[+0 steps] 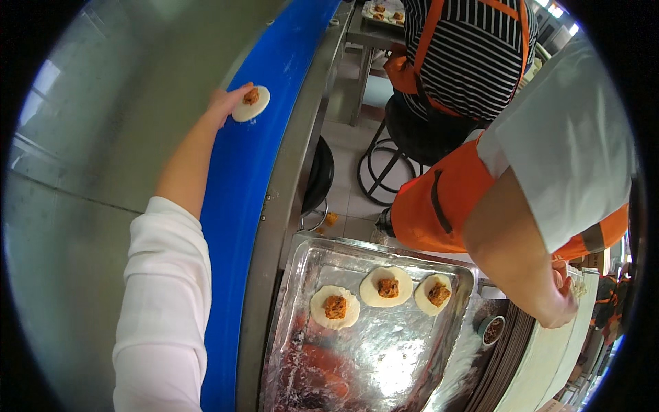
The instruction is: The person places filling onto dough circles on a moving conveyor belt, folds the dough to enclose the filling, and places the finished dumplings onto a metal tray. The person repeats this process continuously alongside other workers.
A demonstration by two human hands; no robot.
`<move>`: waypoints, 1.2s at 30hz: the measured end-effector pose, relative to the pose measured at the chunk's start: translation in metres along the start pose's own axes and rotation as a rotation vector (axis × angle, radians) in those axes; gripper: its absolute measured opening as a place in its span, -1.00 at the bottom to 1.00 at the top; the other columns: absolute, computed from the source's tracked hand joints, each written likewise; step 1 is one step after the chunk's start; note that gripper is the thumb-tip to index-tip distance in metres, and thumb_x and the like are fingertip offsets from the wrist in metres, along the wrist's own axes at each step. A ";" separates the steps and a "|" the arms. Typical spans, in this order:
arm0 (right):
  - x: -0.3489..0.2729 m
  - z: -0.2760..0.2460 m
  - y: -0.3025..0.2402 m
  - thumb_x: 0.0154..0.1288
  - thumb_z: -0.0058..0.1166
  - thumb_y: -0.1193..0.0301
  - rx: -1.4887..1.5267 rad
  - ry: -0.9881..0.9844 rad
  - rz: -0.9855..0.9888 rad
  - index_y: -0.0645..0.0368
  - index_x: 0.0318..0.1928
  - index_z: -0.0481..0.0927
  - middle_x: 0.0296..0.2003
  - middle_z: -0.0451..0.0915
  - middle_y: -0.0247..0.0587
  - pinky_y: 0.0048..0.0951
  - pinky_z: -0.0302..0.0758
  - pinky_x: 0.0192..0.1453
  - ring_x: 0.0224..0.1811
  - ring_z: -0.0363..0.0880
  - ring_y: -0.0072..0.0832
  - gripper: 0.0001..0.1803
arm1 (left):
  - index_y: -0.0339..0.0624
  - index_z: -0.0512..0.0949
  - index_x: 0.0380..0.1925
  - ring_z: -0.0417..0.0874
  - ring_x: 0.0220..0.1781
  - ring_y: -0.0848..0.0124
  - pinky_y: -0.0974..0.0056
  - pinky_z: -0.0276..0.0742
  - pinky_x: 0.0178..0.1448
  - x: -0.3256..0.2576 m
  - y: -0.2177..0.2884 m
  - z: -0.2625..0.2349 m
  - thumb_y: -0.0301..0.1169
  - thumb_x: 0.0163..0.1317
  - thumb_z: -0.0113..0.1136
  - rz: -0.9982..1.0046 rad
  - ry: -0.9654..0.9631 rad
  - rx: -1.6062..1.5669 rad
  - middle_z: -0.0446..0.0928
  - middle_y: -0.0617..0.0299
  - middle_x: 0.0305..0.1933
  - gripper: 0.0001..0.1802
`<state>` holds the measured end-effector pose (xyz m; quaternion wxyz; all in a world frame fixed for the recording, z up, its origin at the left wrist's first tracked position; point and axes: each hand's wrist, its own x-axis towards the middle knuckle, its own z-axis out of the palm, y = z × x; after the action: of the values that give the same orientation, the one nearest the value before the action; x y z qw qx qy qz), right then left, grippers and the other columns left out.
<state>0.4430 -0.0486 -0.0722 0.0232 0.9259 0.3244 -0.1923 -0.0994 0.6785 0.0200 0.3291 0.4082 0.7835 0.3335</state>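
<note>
My left hand (228, 103) reaches out over the blue belt, its white sleeve coming up from the lower edge. Its fingers hold the left rim of a round dough wrapper (250, 114), which carries a lump of orange-brown filling (251, 96). Whether the wrapper rests on the belt or hangs just above it, I cannot tell. Nothing of my right hand shows. Nearer to me, a metal tray (364, 343) bears three more dough wrappers (352, 321), each topped with filling.
The blue conveyor belt (226, 275) runs along a metal frame (274, 199). To the right, a co-worker in an orange apron (432, 206) has a hand (559, 305) over a white work surface. A small bowl (491, 330) stands beside the tray. Farther off, someone in stripes sits on a stool (429, 134).
</note>
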 end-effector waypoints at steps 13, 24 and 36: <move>-0.001 0.000 0.003 0.29 -0.32 0.04 0.012 -0.015 -0.056 0.22 -0.02 0.42 -0.39 0.53 0.16 -0.11 0.39 -0.37 -0.40 0.50 0.05 -0.48 | -0.34 0.52 -0.27 0.58 -0.22 0.21 0.23 0.46 -0.19 -0.036 -0.057 -0.022 -0.07 -0.36 0.39 -0.031 -0.230 0.019 0.54 -0.02 -0.19 -0.34; 0.002 -0.025 -0.026 0.30 -0.41 -0.01 0.126 -0.144 -0.033 0.16 0.00 0.40 -0.33 0.52 0.19 -0.04 0.37 -0.22 -0.28 0.48 0.08 -0.45 | -0.30 0.35 -0.33 0.54 -0.24 0.25 0.23 0.43 -0.17 -0.160 -0.072 -0.048 -0.37 -0.27 0.37 0.170 0.124 -0.014 0.46 0.00 -0.28 -0.50; -0.070 -0.146 -0.138 0.23 -0.06 0.44 0.989 0.092 -0.642 0.23 -0.12 0.43 -0.25 0.39 -0.18 -0.49 0.36 -0.12 -0.18 0.40 -0.39 -0.78 | -0.22 0.38 -0.08 0.52 -0.04 0.34 0.22 0.45 0.04 -0.528 -0.036 -0.086 -0.47 0.09 0.13 -0.297 -0.886 -1.187 0.48 0.16 -0.09 -0.65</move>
<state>0.3588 0.0435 0.0996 -0.4848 0.6895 0.4608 -0.2779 0.0554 0.1873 0.1678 0.8194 0.1482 0.3136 0.4563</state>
